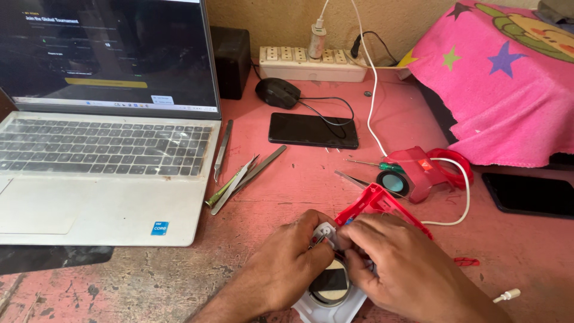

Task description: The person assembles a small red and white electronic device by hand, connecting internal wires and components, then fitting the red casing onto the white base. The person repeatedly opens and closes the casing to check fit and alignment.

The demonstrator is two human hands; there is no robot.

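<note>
Both hands meet at the bottom centre of the frame over a small white device (330, 299) with a round speaker part in it. On the left side of it, the left hand (287, 269) has its fingers curled together and pinches a thin tool (317, 240), probably a small screwdriver, but the view is too poor to be sure. Opposite, the right hand (406, 269) is closed on the device's upper edge, fingers pressed down on it. A red plastic shell (373, 200) lies just behind the fingers, touching the device. Further to the right stands a red speaker housing (412, 173) with a white cable (373, 101) beside it. Tweezers (245, 173) lie at centre left, next to the laptop (101, 173) on the worn pink table (179, 281).
</note>
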